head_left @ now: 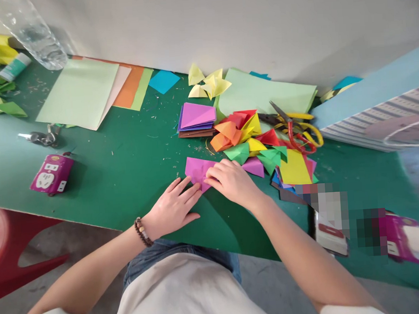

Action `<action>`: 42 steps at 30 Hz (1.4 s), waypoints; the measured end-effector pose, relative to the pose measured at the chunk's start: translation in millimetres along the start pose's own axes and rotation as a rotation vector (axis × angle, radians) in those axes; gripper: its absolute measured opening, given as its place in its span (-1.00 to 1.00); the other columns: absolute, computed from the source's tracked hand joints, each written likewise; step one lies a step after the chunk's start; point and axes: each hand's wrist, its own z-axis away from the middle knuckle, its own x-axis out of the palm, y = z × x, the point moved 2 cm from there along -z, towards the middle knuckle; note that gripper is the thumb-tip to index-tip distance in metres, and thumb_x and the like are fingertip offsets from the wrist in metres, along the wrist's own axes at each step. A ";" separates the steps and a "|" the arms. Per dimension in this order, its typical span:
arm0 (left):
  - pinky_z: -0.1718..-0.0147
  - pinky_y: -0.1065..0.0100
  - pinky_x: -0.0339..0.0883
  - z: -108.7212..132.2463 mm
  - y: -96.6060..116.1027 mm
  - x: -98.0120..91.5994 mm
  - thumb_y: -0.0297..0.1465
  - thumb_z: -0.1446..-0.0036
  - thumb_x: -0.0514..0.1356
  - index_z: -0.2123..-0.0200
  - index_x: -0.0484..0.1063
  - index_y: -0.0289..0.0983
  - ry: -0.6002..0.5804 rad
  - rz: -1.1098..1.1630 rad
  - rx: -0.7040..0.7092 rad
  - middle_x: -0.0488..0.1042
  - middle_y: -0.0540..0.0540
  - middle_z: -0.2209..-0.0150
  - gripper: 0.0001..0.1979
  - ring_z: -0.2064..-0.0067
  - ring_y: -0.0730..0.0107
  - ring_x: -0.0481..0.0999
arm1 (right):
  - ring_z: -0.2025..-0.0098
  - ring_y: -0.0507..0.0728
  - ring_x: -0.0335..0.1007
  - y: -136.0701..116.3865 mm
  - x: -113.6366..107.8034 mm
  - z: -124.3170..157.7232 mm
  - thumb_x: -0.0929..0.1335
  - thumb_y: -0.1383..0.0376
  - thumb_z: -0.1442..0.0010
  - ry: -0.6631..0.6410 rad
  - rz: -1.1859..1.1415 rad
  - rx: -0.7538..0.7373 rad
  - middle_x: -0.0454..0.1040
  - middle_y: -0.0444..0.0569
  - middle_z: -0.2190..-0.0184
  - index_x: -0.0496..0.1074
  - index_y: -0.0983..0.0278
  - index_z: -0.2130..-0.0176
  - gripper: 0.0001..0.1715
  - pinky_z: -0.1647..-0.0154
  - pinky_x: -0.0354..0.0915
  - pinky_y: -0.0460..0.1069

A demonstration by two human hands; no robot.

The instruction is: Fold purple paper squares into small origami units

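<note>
Left hand [172,207] and right hand [232,181] pressing a purple sheet [196,169].

The left lies open, fingers spread, on the sheet's lower corner; the right, fingers lightly curled, covers its middle, and whether it pinches the paper cannot be told. The sheet lies flat on the green table [136,180], just left of folded paper pieces [237,138], with scissors [293,128] beyond.

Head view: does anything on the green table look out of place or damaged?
The clear plastic bottle at the back left appears to lie on its side, which looks tipped over, though no spill shows. A pixelated patch at the right edge of the green table hides whatever sits there.
</note>
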 end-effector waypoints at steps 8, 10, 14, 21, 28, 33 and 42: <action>-0.29 0.00 -0.04 -2.9 -0.7 -3.8 -0.12 -0.29 0.04 -0.31 0.07 -0.20 -0.005 0.028 -0.010 0.21 -0.11 -0.28 -0.40 -0.33 0.04 0.07 | 0.24 0.17 0.24 0.6 0.3 -0.3 0.34 0.22 -0.27 -0.026 0.010 0.009 0.44 -0.05 0.39 0.37 0.26 0.36 -0.81 0.26 0.03 0.03; -0.29 0.00 -0.03 -3.3 -0.9 -4.6 -0.12 -0.29 0.04 -0.30 0.11 -0.20 -0.007 0.025 -0.010 0.22 -0.10 -0.28 -0.42 -0.33 0.04 0.08 | 0.23 0.17 0.25 0.9 -0.2 -0.4 0.34 0.22 -0.26 -0.037 -0.009 0.015 0.45 -0.05 0.38 0.37 0.26 0.36 -0.82 0.25 0.04 0.03; -0.29 -0.01 -0.04 -3.5 -1.3 -5.4 -0.12 -0.29 0.04 -0.29 0.13 -0.19 -0.005 0.022 -0.005 0.23 -0.10 -0.27 -0.44 -0.33 0.03 0.08 | 0.24 0.16 0.25 1.4 -1.1 -0.7 0.35 0.23 -0.26 -0.049 -0.040 0.032 0.46 -0.06 0.38 0.36 0.26 0.37 -0.82 0.25 0.05 0.02; -0.28 0.00 -0.03 -5.2 -1.7 -6.7 -0.11 -0.28 0.05 -0.28 0.15 -0.19 -0.021 0.016 -0.004 0.24 -0.09 -0.26 -0.44 -0.32 0.05 0.07 | 0.24 0.18 0.25 1.8 -1.0 -1.8 0.34 0.23 -0.27 -0.055 -0.054 0.050 0.47 -0.04 0.37 0.34 0.25 0.39 -0.80 0.26 0.05 0.03; -0.22 -0.02 0.01 -10.6 -1.9 -12.6 -0.12 -0.26 0.09 -0.24 0.19 -0.20 -0.044 -0.014 0.025 0.25 -0.12 -0.25 -0.45 -0.27 0.04 0.14 | 0.24 0.19 0.29 2.8 0.0 -2.5 0.39 0.25 -0.22 -0.057 -0.129 0.106 0.48 -0.04 0.36 0.33 0.26 0.25 -0.84 0.27 0.09 0.02; -0.16 -0.01 0.07 -15.9 -6.4 -16.6 -0.08 -0.22 0.12 -0.19 0.27 -0.18 -0.069 -0.023 0.044 0.20 -0.12 -0.28 -0.47 -0.20 0.04 0.20 | 0.25 0.18 0.27 2.8 1.2 -1.4 0.36 0.26 -0.24 -0.016 -0.123 0.071 0.48 -0.04 0.36 0.33 0.24 0.28 -0.89 0.28 0.08 0.02; -0.09 0.00 0.09 -22.2 -15.1 -20.3 -0.02 -0.19 0.12 -0.18 0.28 -0.13 -0.104 -0.032 0.093 0.20 -0.08 -0.29 -0.45 -0.18 -0.01 0.18 | 0.26 0.18 0.24 2.0 5.5 5.2 0.32 0.21 -0.28 0.093 -0.043 0.010 0.46 -0.02 0.37 0.35 0.24 0.37 -0.80 0.25 0.06 0.03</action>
